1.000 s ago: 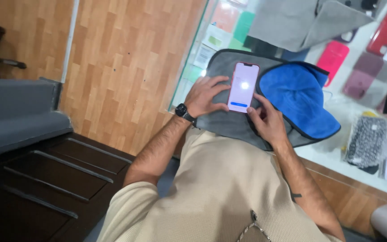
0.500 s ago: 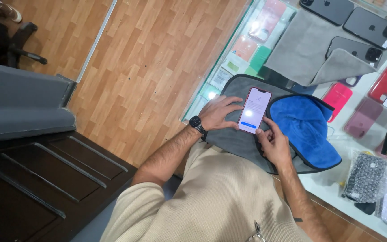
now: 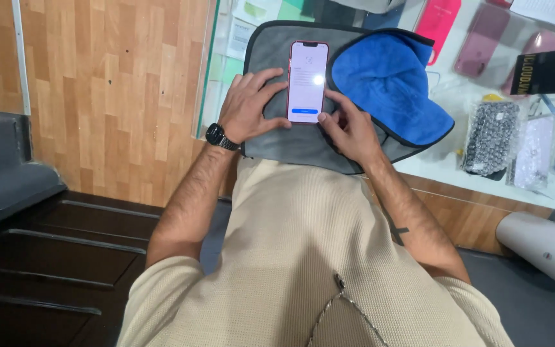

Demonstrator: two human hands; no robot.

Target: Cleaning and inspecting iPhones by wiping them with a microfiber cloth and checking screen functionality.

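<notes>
A red-edged smartphone (image 3: 308, 80) lies face up with its screen lit on a grey cloth mat (image 3: 276, 48) spread over a glass counter. My left hand (image 3: 248, 106), with a black wristwatch, rests on the mat against the phone's left edge, fingers spread. My right hand (image 3: 348, 125) touches the phone's lower right corner with its fingertips. A folded blue microfibre cloth (image 3: 387, 83) sits on the mat just right of the phone.
Phone cases in pink and maroon (image 3: 438, 22) lie under the glass counter (image 3: 457, 160). Glittery cases in clear bags (image 3: 491, 136) sit at the right. A black box (image 3: 550, 71) is at far right. Wooden floor (image 3: 110, 96) to the left, a white roll (image 3: 544, 247) at lower right.
The view has shifted and closed in, so the counter looks larger and upright. The phone has been set down flat on the mat, and both hands stay at its sides.
</notes>
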